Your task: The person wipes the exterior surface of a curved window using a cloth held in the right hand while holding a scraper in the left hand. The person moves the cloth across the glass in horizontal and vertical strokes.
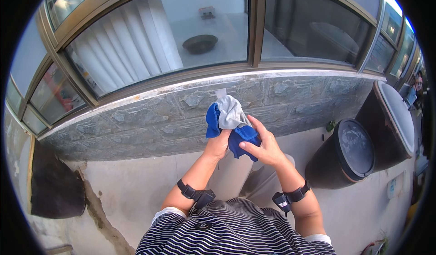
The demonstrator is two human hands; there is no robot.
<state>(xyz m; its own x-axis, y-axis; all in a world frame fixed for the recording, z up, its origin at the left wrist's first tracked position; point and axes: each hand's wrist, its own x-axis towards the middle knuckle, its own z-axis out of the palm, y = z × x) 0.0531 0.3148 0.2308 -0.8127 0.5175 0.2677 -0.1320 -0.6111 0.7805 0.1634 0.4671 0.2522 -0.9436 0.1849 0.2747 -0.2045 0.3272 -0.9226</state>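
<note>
Both my hands hold one soft bundle of blue and light grey cloth point(231, 113) in front of my body, over my knees. My left hand point(218, 144) grips it from below, the thumb against the grey part and the fingers largely hidden behind. Against its right side, my right hand point(267, 146) has thumb and fingers around a blue fold. Another blue flap sticks up at the left of the bundle. A small pale tag or scrap point(220, 92) shows just above the grey part; I cannot tell whether it is attached to the cloth.
Ahead stands a grey stone-faced wall point(163, 118) under framed windows point(257, 23). Two dark lidded barrels point(356, 149) point(395, 118) are at the right, with a pale plastic container point(396, 185) nearby. A dark container point(56, 183) stands left. A person point(414, 89) is far off at the right.
</note>
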